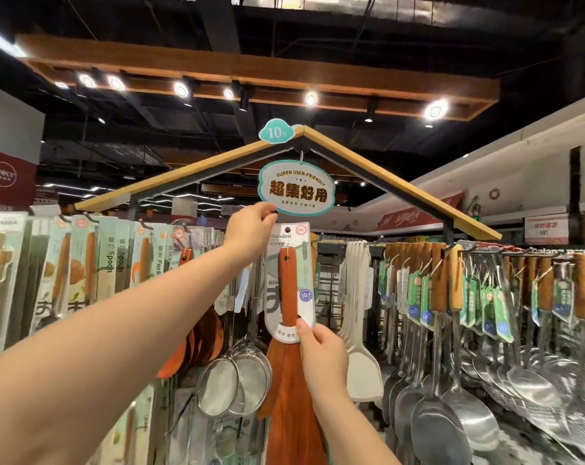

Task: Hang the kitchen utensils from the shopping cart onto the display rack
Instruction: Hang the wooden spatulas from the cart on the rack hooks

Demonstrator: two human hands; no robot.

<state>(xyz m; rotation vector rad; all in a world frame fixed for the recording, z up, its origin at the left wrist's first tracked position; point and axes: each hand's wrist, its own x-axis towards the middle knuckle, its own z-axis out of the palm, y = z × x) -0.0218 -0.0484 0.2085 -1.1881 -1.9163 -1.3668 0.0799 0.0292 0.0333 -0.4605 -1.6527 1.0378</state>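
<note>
Reaching up to the display rack (385,182) with both arms. Pinching the top corner of a packaging card (292,236) with the left hand (250,226), fingers closed on it just under the hanging sign (297,187). Gripping the card's lower edge with the right hand (321,357), thumb pressed to the front. Holding the wooden spatula (289,290), fixed to that card, upright before the middle of the rack, between wire strainers (234,380) on the left and white spatulas (354,280) on the right. Perhaps already on a hook; hidden behind the left fingers, so cannot tell. Farther left, carded spoons and forks (89,263); farther right, steel ladles (452,414).
</note>
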